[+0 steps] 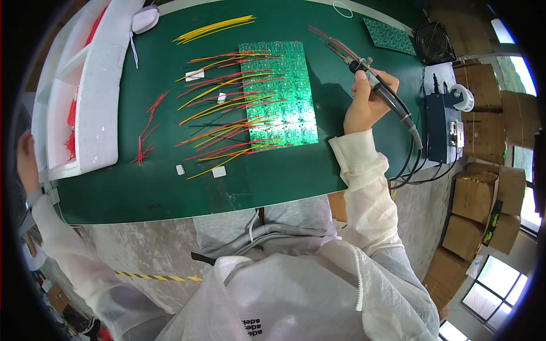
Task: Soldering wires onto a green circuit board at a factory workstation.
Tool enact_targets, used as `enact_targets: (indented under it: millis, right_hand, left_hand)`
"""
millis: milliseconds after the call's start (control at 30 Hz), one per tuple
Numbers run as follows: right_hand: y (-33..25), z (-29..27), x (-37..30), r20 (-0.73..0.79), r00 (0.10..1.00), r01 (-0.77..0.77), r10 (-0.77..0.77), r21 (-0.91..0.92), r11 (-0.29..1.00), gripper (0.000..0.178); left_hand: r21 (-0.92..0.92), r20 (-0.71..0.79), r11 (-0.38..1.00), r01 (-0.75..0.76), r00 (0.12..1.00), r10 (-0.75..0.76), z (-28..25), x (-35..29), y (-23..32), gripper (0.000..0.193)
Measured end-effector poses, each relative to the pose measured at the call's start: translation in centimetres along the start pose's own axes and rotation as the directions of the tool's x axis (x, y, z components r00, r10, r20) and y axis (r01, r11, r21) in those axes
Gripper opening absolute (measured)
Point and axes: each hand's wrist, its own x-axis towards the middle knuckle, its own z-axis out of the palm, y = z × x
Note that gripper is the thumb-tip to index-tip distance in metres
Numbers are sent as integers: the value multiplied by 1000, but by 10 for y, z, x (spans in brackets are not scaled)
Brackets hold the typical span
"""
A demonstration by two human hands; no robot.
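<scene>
My right hand [364, 108] is closed around the black handle of a soldering iron [392, 101], raised over the right part of the table, tip toward the upper left. Thin red wires [318, 30] run alongside its tip; whether my fingers hold them I cannot tell. To its left lies a green panel of circuit boards [296, 85], with red, yellow and several black wires [199, 102] across its left side. At the far left, my left hand [27, 165] is beside the outer wall of a white foam tray [99, 108], fingers extended but partly dim at the picture's rim.
Yellow wires [213, 28] lie at the back of the green table [153, 196], loose red wires [151, 119] beside the tray. A second board panel [389, 37], a black fan [435, 42] and a blue soldering station [441, 128] stand right; its cables hang nearby. Cardboard boxes [472, 196] are stacked beyond.
</scene>
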Motion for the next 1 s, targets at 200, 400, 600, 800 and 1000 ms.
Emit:
enact_targets:
  millis: [200, 400, 600, 800, 1000]
  right_hand:
    - [1, 0, 1, 6, 1000, -10, 11, -51, 999, 23]
    - [-3, 0, -1, -3, 998, -60, 60, -20, 998, 23]
    - [-5, -3, -2, 21, 986, -169, 168, 18, 986, 25]
    - [-5, -1, 0, -8, 984, -175, 175, 27, 984, 24]
    - [-8, 0, -1, -1, 984, -180, 180, 36, 983, 24]
  left_hand:
    - [-179, 416, 972, 155, 907, -68, 80, 29, -161, 27]
    - [126, 480, 992, 27, 873, -85, 85, 70, -173, 16]
    - [-153, 576, 902, 403, 778, -250, 109, 92, -174, 20]
    - [18, 481, 962, 273, 841, -247, 124, 105, -197, 26]
    - [57, 404, 960, 275, 872, -274, 124, 106, -203, 32]
